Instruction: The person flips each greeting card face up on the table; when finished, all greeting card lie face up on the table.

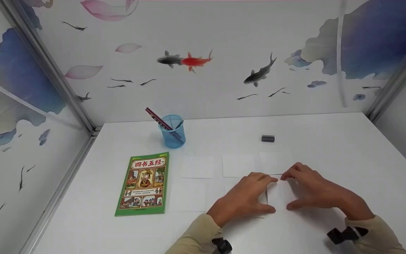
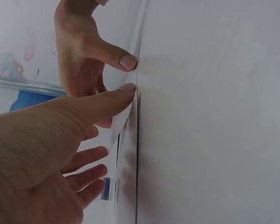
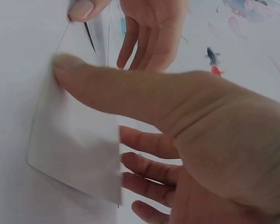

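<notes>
A white card (image 1: 278, 195) lies near the table's front edge, between my two hands. My right hand (image 1: 312, 190) arches over it; in the right wrist view its thumb (image 3: 107, 88) presses on top of the card (image 3: 70, 135) while the fingers reach behind the raised edge. My left hand (image 1: 248, 197) rests beside the card with fingers relaxed. In the left wrist view its thumb tip (image 2: 123, 89) touches the card's lifted edge (image 2: 125, 122), just below the right thumb (image 2: 126, 60).
Several more white cards (image 1: 239, 165) lie in rows beyond the hands. A green picture book (image 1: 143, 183) lies to the left, and a blue cup (image 1: 172, 135) holding pencils stands behind it. A small grey block (image 1: 268, 138) sits further back. Patterned walls enclose the white table (image 1: 347, 158).
</notes>
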Demonstrator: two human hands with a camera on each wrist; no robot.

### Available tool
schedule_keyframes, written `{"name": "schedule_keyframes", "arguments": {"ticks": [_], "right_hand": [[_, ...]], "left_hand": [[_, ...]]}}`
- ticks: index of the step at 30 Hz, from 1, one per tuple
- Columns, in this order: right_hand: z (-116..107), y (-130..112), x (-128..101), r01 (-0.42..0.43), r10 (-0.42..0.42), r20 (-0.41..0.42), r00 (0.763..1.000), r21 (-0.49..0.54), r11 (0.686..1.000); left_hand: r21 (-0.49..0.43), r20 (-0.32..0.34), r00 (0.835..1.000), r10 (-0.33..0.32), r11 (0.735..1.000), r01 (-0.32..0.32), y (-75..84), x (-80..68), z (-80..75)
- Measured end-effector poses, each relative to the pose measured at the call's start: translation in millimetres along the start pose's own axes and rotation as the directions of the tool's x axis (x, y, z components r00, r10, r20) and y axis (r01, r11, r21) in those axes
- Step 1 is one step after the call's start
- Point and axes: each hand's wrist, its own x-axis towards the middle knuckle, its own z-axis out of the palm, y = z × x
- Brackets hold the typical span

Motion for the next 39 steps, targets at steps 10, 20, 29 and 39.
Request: {"name": "schedule_keyframes", "arguments": {"ticks": [10, 20, 29, 39], "right_hand": [[-12.5, -0.3, 4.5, -0.035, 0.098, -0.255, 0.962, 0.239, 0.97], [-12.6, -7.3, 9.7, 0.001, 0.112, -0.152, 0.982, 0.598, 0.801], [-0.9, -5.2, 11.5, 0.121, -0.03, -0.217, 0.976, 0.417, 0.901], [2.7, 1.4, 9.1, 0.03, 0.014, -0.262, 0.965, 0.164, 0.986]], "left_hand": [[0.04, -0.089, 0.996, 0.009, 0.999, -0.005, 5.7, 0.5, 6.5], [-0.736, 0.065, 0.995, -0.079, 0.67, 0.101, 6.4, 4.9, -0.6], [-0.92, 0.096, 0.969, -0.227, 0.352, 0.174, 5.6, 6.3, -0.9], [-0.768, 0.038, 0.97, -0.242, 0.614, 0.184, 5.4, 3.0, 3.6]]}}
